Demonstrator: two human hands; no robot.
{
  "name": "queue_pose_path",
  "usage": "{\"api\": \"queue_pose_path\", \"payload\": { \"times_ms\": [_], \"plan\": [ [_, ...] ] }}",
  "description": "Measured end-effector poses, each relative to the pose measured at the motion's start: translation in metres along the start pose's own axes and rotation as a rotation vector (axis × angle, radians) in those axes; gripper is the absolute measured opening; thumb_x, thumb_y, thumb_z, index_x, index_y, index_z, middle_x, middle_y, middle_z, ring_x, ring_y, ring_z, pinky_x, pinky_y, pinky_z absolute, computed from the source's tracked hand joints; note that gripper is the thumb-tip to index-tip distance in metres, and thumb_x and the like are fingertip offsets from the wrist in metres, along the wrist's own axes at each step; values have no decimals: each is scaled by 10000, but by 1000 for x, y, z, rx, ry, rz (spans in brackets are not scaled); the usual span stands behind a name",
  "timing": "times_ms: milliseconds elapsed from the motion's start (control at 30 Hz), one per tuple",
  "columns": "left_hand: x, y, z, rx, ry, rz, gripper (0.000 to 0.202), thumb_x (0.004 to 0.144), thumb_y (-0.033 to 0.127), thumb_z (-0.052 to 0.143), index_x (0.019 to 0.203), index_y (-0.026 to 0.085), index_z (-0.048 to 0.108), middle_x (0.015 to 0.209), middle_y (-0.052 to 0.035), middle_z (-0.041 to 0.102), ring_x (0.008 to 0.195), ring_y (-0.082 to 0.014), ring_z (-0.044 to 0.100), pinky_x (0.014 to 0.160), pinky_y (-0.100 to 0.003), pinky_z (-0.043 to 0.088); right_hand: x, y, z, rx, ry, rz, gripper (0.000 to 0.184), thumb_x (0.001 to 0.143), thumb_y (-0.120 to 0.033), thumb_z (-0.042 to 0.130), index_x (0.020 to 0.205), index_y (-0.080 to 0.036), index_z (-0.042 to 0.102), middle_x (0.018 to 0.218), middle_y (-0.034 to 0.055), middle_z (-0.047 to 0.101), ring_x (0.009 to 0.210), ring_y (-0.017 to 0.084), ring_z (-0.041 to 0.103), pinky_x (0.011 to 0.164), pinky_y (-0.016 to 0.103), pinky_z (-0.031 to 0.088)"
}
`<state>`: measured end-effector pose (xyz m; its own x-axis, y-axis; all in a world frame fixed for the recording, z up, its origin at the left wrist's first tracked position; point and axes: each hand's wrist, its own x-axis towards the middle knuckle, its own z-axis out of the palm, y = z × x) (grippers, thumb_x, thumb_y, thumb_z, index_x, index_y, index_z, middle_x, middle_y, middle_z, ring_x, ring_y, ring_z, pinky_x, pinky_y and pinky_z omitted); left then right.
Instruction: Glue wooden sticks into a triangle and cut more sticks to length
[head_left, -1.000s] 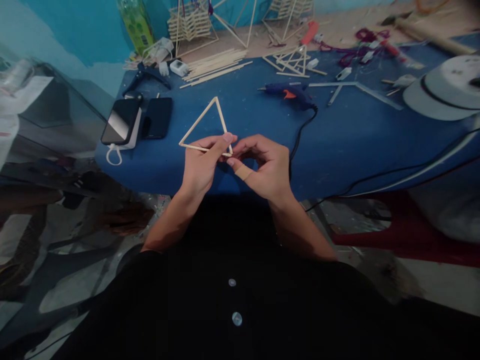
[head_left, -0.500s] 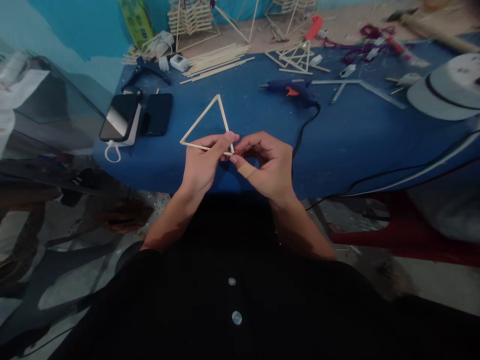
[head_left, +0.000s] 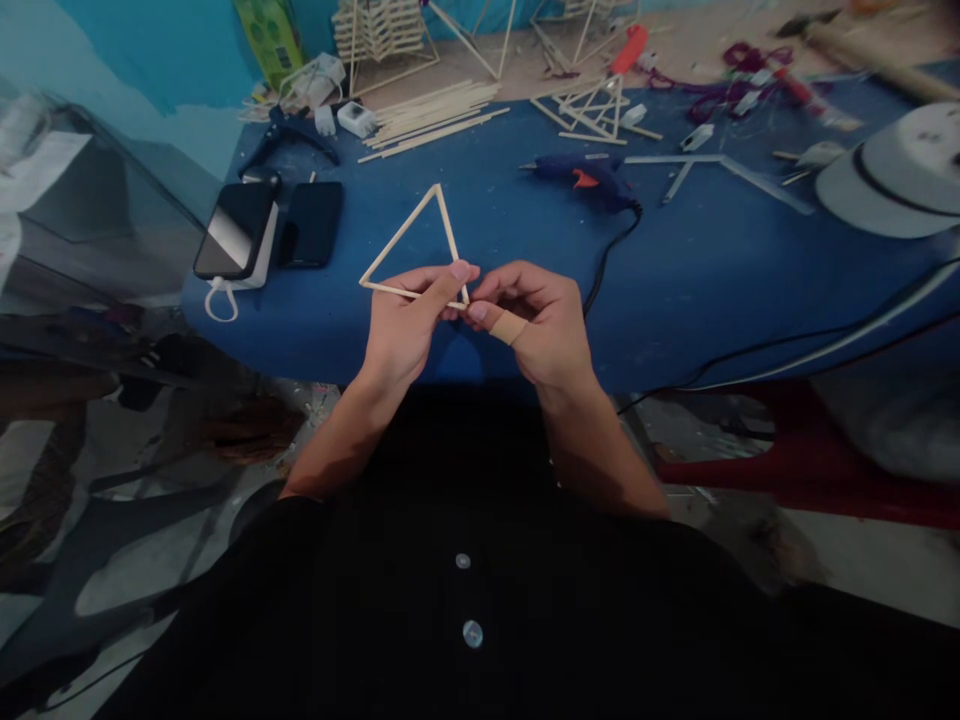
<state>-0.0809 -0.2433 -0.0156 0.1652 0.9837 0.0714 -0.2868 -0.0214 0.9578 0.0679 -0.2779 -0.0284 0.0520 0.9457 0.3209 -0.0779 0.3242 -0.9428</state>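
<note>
Two buttons (head_left: 463,562) show on the dark shirt closest to the camera, and from it two bare forearms run up to the hands at the near edge of the blue table (head_left: 712,270). The left hand (head_left: 405,325) is closed on the bottom stick of the stick triangle (head_left: 399,235), with its thumb lying along the stick towards the right corner. The right hand (head_left: 544,325) pinches that same corner with narrow, curled fingers. One of its digits, probably the thumb, wears a tan bandage (head_left: 510,326).

Against half a second ago, the right hand has drawn in. The bandaged digit sits higher and closer to the corner, and the fingers are curled tighter. The left hand's grip and the triangle's pose are nearly unchanged. The triangle is held just above the table's near edge, apex pointing away, and both hands cover its right corner.

Beyond it to the left lie two phones side by side. One phone (head_left: 234,230) rests on a white pack and the other phone (head_left: 311,222) lies flat on the table. One blue glue gun (head_left: 581,178) lies to the right, and its black cord (head_left: 607,250) trails towards the right hand. Farther back is one loose bundle of sticks (head_left: 431,115). Several stick frames (head_left: 592,110) stand at the far edge, too tangled to count. One pale round object (head_left: 892,175) sits at far right.
</note>
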Motion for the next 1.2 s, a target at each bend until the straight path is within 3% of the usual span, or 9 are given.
{"api": "queue_pose_path", "payload": {
  "times_ms": [233,500,733,1200],
  "plan": [
    [-1,0,1,9,-16,-9,305,896,479,958,814,205,855,694,-3,733,646,-110,666,634,-263,531,0,4,0,55,-22,7,476,778,-595,977,857,-217,698,733,-27,645,675,125,623,695,310,593],
    [-1,-1,3,-19,-63,71,414,837,577,979,765,195,838,675,7,734,607,-92,655,600,-239,525,1,8,-1,121,-25,-30,487,807,-622,976,855,-211,719,745,-23,675,650,104,625,667,271,586],
    [-2,-1,4,25,-56,90,435,868,607,945,776,196,836,683,4,741,595,-92,652,597,-240,539,1,8,-2,147,-33,-17,449,810,-591,985,855,-212,747,749,-20,696,659,107,643,662,267,594],
    [-3,-2,4,27,-21,77,372,900,528,943,787,191,833,684,7,742,581,-82,648,578,-221,532,-1,10,-1,176,-57,25,458,837,-612,964,847,-198,768,735,-2,712,643,115,673,635,265,608]
  ]
}}
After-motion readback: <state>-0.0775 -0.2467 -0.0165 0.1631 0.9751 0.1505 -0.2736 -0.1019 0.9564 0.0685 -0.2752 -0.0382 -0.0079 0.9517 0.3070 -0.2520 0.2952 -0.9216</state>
